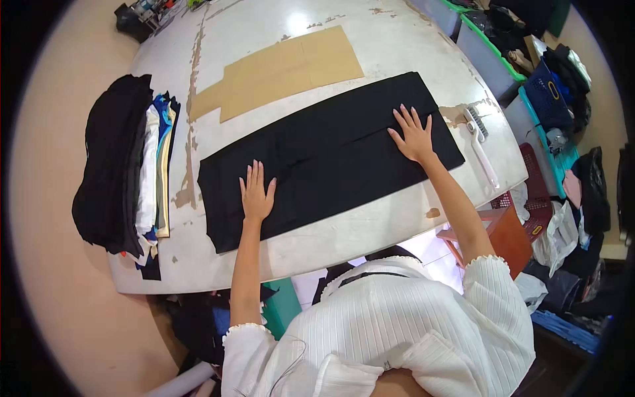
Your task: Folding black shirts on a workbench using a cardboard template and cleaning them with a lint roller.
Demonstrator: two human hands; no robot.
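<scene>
A long piece of folded black fabric (327,164) lies on the worn white table in front of me, running from lower left to upper right. My left hand (257,196) rests flat on its left part, fingers apart. Near its right end, my right hand (414,136) is also spread palm down on the cloth. A few small creases show in the fabric between the hands. Just beyond the cloth lies a tan cardboard piece (292,69) with a narrower tab at its left. Neither hand grips anything.
Stacked folded garments (114,168), mostly black, stand along the table's left edge by the wall. A white-handled brush (478,144) lies to the right. Plastic bins (483,54) with green rims and a maroon basket (536,178) stand beyond the table's right edge. The tabletop (397,30) has peeling patches.
</scene>
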